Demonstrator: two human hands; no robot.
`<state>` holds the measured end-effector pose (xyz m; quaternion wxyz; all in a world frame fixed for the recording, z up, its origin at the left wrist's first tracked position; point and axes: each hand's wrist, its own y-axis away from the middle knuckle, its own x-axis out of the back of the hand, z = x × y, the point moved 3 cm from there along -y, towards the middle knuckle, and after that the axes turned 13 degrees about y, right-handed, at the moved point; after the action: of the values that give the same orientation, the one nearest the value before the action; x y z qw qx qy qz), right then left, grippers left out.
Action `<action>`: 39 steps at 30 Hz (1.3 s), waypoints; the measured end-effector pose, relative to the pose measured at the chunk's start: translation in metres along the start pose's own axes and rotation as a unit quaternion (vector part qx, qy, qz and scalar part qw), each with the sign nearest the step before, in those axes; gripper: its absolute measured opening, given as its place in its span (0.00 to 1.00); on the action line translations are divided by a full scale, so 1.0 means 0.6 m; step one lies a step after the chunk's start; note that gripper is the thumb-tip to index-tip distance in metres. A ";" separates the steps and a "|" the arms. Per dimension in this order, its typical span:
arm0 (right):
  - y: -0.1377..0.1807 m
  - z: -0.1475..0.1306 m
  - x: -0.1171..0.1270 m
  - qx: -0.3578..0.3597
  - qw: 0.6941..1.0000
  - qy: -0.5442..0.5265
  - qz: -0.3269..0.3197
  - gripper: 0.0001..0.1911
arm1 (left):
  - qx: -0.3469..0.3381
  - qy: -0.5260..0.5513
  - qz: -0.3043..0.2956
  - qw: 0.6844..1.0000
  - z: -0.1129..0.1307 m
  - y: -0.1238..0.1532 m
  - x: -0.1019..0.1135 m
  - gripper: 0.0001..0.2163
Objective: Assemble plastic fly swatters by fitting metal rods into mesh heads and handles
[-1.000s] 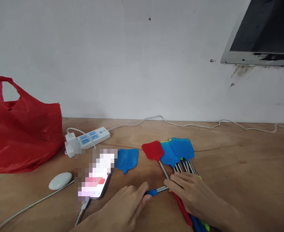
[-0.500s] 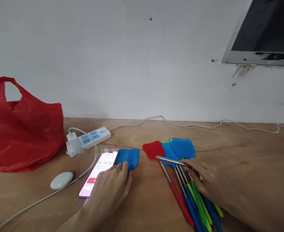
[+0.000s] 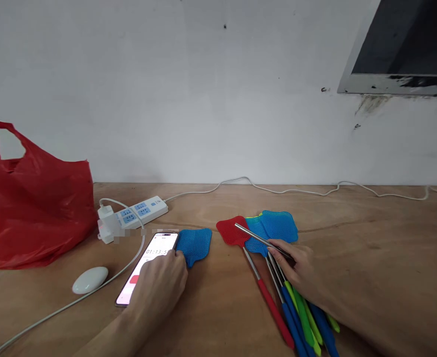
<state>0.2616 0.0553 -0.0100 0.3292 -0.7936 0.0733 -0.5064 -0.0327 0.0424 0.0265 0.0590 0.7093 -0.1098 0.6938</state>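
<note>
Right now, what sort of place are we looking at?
Probably a simple indoor workspace, though whether home or workshop I can't tell: there's a wooden tabletop against a scuffed pale wall, a power strip and several colourful fly swatters.

Dim, soft light greys the wall [image 3: 147, 99]; the smartphone screen [image 3: 162, 244] glows brightest (blocky pixels edge its top); a highlight streaks the metal tube [image 3: 253, 236].

red swatter head [image 3: 230, 231], blue mesh swatter head [image 3: 196, 244], green handle [image 3: 304, 317]
</note>
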 end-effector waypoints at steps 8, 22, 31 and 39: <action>0.005 -0.007 0.005 -0.041 0.996 -0.070 -0.043 0.14 | -0.082 0.025 0.008 0.996 0.043 -0.011 0.003 0.12; 0.023 -0.052 0.035 0.073 0.984 -0.090 -0.135 0.11 | -0.272 0.233 0.157 0.920 0.075 0.019 -0.020 0.20; 0.027 -0.055 0.022 0.084 0.986 -0.118 -0.080 0.10 | -0.305 0.262 0.065 0.913 0.088 0.023 -0.035 0.11; 0.008 -0.041 0.032 0.043 0.989 -0.111 -0.090 0.12 | -0.259 0.281 0.017 0.924 0.073 0.023 -0.028 0.10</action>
<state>0.2508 0.0321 0.0085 0.3223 -0.8333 -0.0575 -0.4454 0.0063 0.0197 0.0073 0.2572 0.4434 -0.2763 0.8129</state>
